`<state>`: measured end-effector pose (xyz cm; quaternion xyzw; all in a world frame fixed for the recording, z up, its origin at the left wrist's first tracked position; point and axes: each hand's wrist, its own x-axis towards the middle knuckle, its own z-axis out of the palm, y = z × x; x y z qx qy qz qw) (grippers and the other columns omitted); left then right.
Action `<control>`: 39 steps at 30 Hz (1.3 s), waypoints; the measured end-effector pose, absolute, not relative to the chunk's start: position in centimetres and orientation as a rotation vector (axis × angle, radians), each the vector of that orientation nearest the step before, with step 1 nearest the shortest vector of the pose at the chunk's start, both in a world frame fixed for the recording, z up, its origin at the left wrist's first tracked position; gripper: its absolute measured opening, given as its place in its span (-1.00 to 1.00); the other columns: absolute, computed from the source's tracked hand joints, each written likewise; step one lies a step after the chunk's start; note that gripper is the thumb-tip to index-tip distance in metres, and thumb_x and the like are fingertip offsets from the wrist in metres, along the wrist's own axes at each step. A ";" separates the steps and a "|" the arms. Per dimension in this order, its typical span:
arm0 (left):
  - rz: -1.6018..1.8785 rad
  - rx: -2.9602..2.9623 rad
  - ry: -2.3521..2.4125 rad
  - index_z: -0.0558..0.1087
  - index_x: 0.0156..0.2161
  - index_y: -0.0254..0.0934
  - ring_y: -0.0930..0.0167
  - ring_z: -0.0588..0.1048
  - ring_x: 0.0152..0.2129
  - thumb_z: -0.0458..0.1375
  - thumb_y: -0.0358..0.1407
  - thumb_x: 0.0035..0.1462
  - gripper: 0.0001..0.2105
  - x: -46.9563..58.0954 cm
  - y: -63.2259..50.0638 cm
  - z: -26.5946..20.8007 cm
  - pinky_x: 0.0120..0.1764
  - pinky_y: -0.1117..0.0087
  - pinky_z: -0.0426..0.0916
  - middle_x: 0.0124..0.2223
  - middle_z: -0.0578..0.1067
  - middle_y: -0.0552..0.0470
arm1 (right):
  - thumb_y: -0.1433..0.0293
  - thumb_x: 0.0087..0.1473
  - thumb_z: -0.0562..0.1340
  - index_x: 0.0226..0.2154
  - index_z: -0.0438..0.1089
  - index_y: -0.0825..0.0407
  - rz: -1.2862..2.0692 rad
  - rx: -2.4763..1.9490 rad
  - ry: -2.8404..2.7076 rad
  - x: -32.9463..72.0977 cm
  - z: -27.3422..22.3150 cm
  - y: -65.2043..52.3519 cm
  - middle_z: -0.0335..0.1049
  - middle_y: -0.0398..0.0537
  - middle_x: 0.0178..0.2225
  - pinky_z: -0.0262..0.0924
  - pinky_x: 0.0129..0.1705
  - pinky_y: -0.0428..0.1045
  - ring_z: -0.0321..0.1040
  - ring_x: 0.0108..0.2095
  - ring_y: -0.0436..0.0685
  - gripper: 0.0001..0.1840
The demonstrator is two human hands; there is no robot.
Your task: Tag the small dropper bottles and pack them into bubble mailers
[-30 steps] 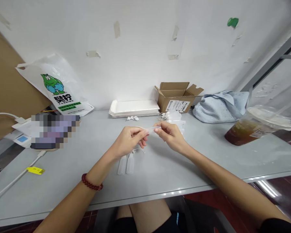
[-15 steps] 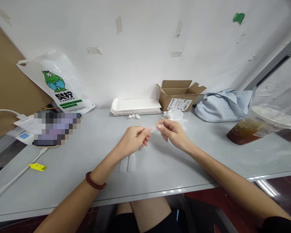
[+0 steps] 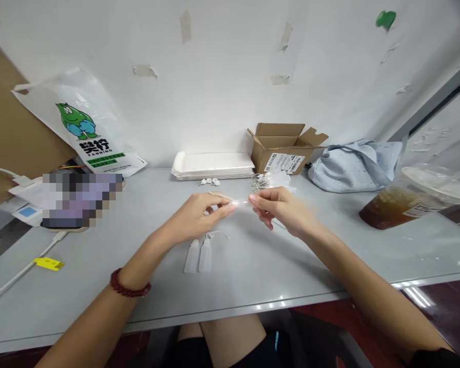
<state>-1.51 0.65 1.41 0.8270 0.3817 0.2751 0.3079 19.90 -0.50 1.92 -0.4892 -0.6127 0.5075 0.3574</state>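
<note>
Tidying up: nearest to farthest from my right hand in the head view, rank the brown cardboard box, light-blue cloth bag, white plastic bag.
1. Cardboard box: behind your right hand
2. Cloth bag: right of the box
3. Plastic bag: far left

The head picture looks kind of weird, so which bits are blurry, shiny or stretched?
In the head view, the right hand smears near the wrist; also in the head view, the clear plastic piece by the left hand glints, its outline hard to see; in that same head view, glare dots the table's front edge, and the cup looks stretched, perhaps by a wide lens.
</note>
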 end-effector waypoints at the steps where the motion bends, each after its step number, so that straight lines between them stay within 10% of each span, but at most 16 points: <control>1: 0.641 2.187 1.024 0.55 -0.32 -0.20 0.37 0.46 -0.37 0.06 -0.17 0.15 -0.75 -2.2 0.9 1.7 -0.36 0.45 0.28 -0.29 0.57 0.02 | 0.07 -0.03 0.28 -0.64 0.29 0.06 1.192 -1.308 -1.643 20.4 2.2 -0.4 0.17 -0.20 -0.69 0.00 -0.66 -0.11 0.08 -0.69 -0.09 -0.57; 26: 0.065 2.389 1.186 0.54 -0.36 -0.20 0.32 0.44 -0.30 0.03 -0.27 0.08 -0.78 -3.7 0.8 0.9 -0.25 0.36 0.29 -0.27 0.49 -0.02 | 0.27 -0.06 0.25 -0.31 0.39 0.09 0.873 -1.870 -2.217 27.8 4.0 2.4 0.48 -0.05 -0.45 0.16 -0.46 -0.07 0.38 -0.42 0.08 -0.74; 39: 0.534 2.411 1.288 0.51 -0.37 -0.22 0.38 0.41 -0.39 0.05 -0.30 0.10 -0.82 -2.9 0.8 0.9 -0.36 0.39 0.25 -0.34 0.49 0.04 | 0.29 -0.02 0.21 -0.55 0.21 0.03 0.638 -2.197 -2.258 27.1 4.3 1.7 0.46 -0.11 -0.57 0.06 -0.52 -0.08 0.36 -0.53 0.04 -0.78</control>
